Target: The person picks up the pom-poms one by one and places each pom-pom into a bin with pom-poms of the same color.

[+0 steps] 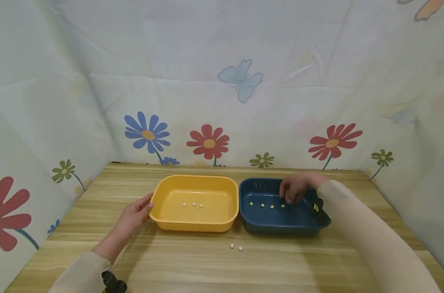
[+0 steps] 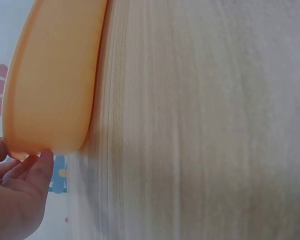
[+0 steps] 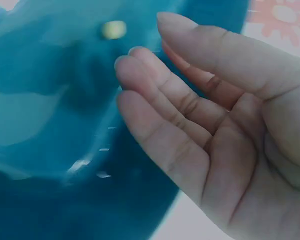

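My left hand grips the left rim of the yellow basin, with the thumb and fingers around its edge in the left wrist view. Inside that basin lie three small white balls. My right hand reaches down into the dark blue basin, its fingers loosely bent and apart from the thumb, with nothing between them in the right wrist view. A row of small yellow-green balls sits on the blue basin's floor; one yellow-green ball is just beyond the fingertips.
Two white balls lie on the wooden table in front of the basins. The basins stand side by side, their ends close together. A flower-printed cloth hangs behind the table and along its sides.
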Demonstrator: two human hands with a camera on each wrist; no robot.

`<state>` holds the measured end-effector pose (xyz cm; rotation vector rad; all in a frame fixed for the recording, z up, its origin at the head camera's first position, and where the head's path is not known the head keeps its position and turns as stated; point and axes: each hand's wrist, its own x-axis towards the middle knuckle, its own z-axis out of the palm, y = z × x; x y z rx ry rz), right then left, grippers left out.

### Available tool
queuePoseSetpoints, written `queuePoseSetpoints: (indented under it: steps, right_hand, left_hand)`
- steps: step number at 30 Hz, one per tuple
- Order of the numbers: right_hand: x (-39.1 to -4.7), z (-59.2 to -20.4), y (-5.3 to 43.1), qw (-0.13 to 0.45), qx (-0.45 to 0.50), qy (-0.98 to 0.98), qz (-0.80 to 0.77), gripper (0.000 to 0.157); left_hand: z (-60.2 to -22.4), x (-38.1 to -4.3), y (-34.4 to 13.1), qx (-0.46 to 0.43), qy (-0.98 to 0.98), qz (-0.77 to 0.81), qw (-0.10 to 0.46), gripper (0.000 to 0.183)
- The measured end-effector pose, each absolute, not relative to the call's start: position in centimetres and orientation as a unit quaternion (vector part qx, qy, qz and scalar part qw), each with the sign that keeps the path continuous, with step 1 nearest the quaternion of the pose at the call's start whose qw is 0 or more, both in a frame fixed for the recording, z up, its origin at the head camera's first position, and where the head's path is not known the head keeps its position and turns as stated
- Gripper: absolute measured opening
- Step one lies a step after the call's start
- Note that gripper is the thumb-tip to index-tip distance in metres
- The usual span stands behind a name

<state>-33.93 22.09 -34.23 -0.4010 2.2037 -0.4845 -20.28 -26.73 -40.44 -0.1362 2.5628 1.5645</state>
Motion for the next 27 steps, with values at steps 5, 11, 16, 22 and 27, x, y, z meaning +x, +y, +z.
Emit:
queuePoseSetpoints:
  steps: [5, 11, 16, 22, 27]
  right_hand:
    - [-32.1, -32.0, 22.3, 0.322, -0.207, 0.895, -0.230, 0.026]
    - [-28.3, -30.6, 21.6, 0.192, -0.264, 0.892, -0.312, 0.021]
    - [-25.2, -31.1, 20.8, 0.131, -0.287, 0.878, -0.360, 0.019]
    - [-22.2, -32.0, 19.6, 0.100, -0.261, 0.864, -0.419, 0.019]
    - [-20.3, -33.1, 18.9, 0.103, -0.248, 0.852, -0.449, 0.022]
  left_hand:
    - [-40.4, -20.2, -26.7, -0.045, 0.850, 0.521, 0.068, 0.058]
    - [-40.4, -20.2, -26.7, -0.049, 0.845, 0.529, 0.070, 0.057]
    - [-40.5, -20.2, -26.8, -0.046, 0.840, 0.536, 0.070, 0.058]
    - [-40.6, -20.2, -27.0, -0.043, 0.838, 0.539, 0.069, 0.058]
    - [-40.4, -20.2, -26.9, -0.046, 0.842, 0.533, 0.069, 0.058]
